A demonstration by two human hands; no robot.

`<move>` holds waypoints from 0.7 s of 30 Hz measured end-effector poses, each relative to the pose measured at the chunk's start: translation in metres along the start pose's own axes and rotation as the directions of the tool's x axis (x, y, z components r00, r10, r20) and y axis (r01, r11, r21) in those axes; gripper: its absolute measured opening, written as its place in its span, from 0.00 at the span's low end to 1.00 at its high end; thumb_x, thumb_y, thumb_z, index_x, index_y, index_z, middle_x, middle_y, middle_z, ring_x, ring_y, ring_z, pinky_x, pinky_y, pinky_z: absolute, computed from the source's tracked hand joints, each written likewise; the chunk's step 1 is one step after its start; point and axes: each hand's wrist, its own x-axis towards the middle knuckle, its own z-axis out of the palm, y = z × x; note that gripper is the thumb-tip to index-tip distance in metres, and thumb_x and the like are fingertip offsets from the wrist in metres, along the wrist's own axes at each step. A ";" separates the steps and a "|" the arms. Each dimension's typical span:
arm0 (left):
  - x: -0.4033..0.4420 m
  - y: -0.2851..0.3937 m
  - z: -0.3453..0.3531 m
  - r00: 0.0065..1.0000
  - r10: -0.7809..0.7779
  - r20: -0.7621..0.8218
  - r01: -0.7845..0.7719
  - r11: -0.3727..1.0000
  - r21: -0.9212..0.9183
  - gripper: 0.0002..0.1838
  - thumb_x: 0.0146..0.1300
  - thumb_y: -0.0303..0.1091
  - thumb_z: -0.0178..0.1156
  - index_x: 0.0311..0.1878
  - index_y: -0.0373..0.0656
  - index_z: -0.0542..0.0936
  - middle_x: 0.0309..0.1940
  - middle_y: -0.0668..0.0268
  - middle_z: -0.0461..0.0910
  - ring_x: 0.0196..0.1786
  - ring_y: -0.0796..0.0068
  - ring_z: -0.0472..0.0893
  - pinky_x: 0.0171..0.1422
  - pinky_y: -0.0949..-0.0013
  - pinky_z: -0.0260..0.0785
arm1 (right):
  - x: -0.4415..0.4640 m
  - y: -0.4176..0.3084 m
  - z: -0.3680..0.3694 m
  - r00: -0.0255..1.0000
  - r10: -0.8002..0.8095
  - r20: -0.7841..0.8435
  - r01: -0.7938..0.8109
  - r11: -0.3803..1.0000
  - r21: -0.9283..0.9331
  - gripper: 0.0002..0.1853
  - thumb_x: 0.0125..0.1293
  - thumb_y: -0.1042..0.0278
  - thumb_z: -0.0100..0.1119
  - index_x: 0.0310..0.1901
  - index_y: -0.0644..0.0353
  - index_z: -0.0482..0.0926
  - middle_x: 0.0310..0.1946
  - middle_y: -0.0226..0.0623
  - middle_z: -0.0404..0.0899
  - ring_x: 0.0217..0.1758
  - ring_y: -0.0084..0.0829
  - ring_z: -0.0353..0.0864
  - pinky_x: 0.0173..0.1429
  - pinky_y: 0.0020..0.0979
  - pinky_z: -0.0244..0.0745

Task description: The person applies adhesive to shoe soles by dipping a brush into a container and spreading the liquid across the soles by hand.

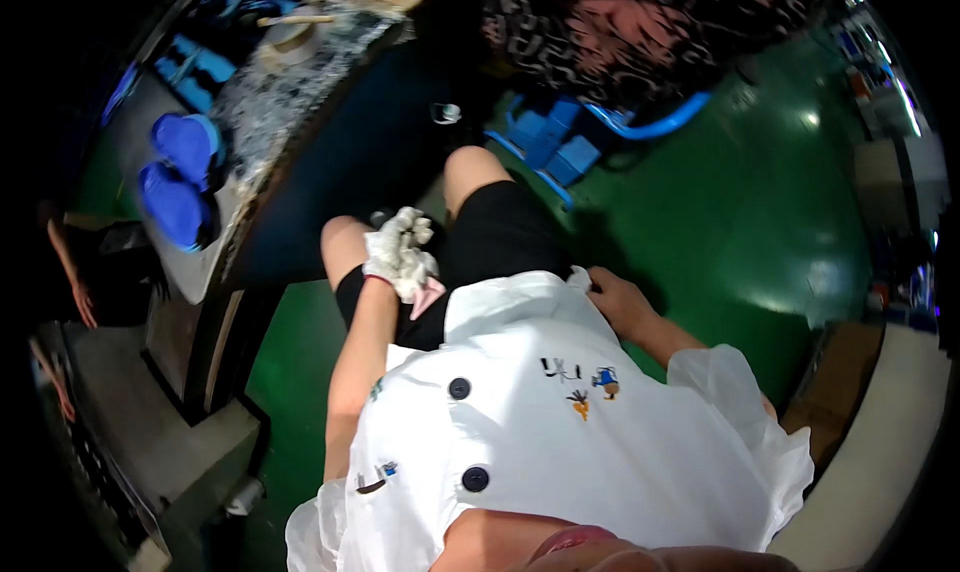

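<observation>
My left hand (400, 257) wears a white knit glove with a red cuff edge and rests above my left thigh. Its fingers look curled, and what they hold, if anything, is hidden. A pink piece of material (428, 297) shows just below the glove, against my black shorts (505, 232). At my right hip, my bare right hand (618, 302) is bent inward beside the hem of my white shirt (600, 452). A small white bit of fabric (580, 280) is at its fingertips; whether it belongs to the shirt is unclear.
On my left stands a worktable (265, 132) with a worn, speckled top, blue shoe-shaped pieces (180, 192) and a round container (290, 42). Ahead are a blue stool frame (555, 142) and patterned dark fabric (640, 32). Another person's arm (70, 267) appears at far left.
</observation>
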 end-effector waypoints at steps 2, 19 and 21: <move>0.010 -0.002 -0.008 0.999 -0.016 0.042 0.012 0.996 0.088 0.08 0.60 0.39 0.55 0.30 0.46 0.74 0.23 0.69 0.74 0.23 0.76 0.72 0.27 0.72 0.65 | 0.005 0.008 0.006 0.993 -0.112 -0.030 0.109 0.989 -0.098 0.13 0.60 0.61 0.53 0.39 0.62 0.73 0.39 0.50 0.75 0.42 0.51 0.75 0.43 0.39 0.71; -0.002 0.004 -0.004 0.995 0.008 -0.097 -0.020 0.993 -0.116 0.10 0.59 0.42 0.58 0.29 0.46 0.76 0.19 0.70 0.72 0.17 0.79 0.67 0.17 0.74 0.57 | 0.167 0.197 0.009 0.926 -0.348 0.144 0.293 0.906 0.305 0.23 0.55 0.80 0.60 0.52 0.64 0.66 0.30 0.29 0.66 0.32 0.20 0.63 0.41 0.19 0.62; -0.020 0.019 -0.004 0.988 0.091 -0.124 -0.113 0.976 -0.186 0.12 0.60 0.46 0.58 0.33 0.47 0.76 0.21 0.73 0.72 0.18 0.81 0.65 0.18 0.76 0.56 | 0.090 0.076 -0.023 0.909 -0.249 0.335 0.133 0.934 0.333 0.28 0.53 0.84 0.60 0.57 0.63 0.65 0.36 0.31 0.71 0.37 0.19 0.67 0.44 0.19 0.65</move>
